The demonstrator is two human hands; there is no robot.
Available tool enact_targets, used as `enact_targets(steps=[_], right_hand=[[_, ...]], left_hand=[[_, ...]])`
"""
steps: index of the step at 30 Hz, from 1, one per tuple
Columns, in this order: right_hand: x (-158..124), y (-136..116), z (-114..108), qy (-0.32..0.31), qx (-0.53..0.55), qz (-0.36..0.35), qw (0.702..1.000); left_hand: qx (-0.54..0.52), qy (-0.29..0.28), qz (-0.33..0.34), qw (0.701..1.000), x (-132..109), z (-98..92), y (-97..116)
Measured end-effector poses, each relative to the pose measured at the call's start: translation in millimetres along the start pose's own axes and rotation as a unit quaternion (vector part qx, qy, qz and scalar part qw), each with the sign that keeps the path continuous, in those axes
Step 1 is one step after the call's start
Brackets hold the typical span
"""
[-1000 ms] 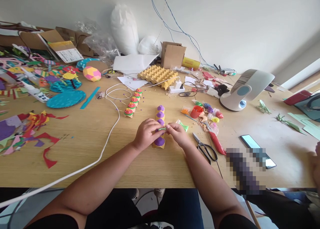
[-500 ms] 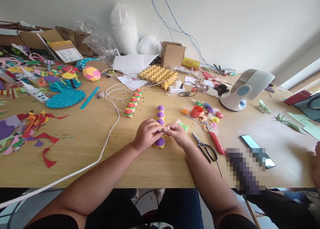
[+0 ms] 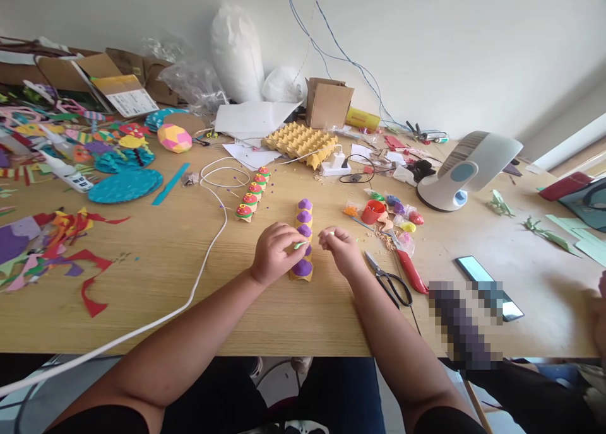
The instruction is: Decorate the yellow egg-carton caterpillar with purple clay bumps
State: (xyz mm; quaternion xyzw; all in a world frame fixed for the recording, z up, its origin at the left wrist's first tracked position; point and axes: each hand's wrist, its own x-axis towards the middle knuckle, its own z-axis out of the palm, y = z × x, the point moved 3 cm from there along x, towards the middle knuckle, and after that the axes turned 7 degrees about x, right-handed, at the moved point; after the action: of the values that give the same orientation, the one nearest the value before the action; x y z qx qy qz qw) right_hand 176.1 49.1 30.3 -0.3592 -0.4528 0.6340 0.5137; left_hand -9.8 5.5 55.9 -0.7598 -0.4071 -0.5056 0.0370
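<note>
A yellow egg-carton strip (image 3: 302,276) lies upright from me on the table, its bumps capped with purple clay (image 3: 305,216). Just left of it, my left hand (image 3: 277,252) pinches a small piece of green clay (image 3: 299,245). On the strip's other side is my right hand (image 3: 341,250), its fingers closed on a tiny pale green bit (image 3: 331,234). Both hands are above the tabletop, a small gap between them. A second strip (image 3: 253,195), decorated in red, green and yellow, stands farther back to the left.
Scissors (image 3: 389,280), a red-handled knife (image 3: 411,269), a red cup (image 3: 373,212) and bagged coloured clay lie to the right. Beyond them are a phone (image 3: 490,287) and a white fan (image 3: 466,169). A white cable (image 3: 199,273) crosses the left side. Someone's hand (image 3: 601,295) shows at the right edge.
My hands have moved apart, the right one going right. Green clay now shows in my left fingers and a small pale bit in my right. The green bag beside my right hand is no longer visible.
</note>
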Motion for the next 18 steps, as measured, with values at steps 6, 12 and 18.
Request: enact_targets(steps=[6,12,18], right_hand=[[5.9,-2.1,-9.5,0.022,0.175,0.034,0.984],[-8.0,2.0,13.2,-0.087,0.156,0.122,0.976],[-12.4,3.4,18.5,-0.131,-0.026,0.061,0.989]], left_hand=[[-0.012,0.03,-0.032,0.999,1.2,-1.1,-4.6],[-0.029,-0.018,0.005,0.999,-0.2,2.9,-0.4],[-0.014,-0.04,0.03,0.999,-0.2,4.7,2.9]])
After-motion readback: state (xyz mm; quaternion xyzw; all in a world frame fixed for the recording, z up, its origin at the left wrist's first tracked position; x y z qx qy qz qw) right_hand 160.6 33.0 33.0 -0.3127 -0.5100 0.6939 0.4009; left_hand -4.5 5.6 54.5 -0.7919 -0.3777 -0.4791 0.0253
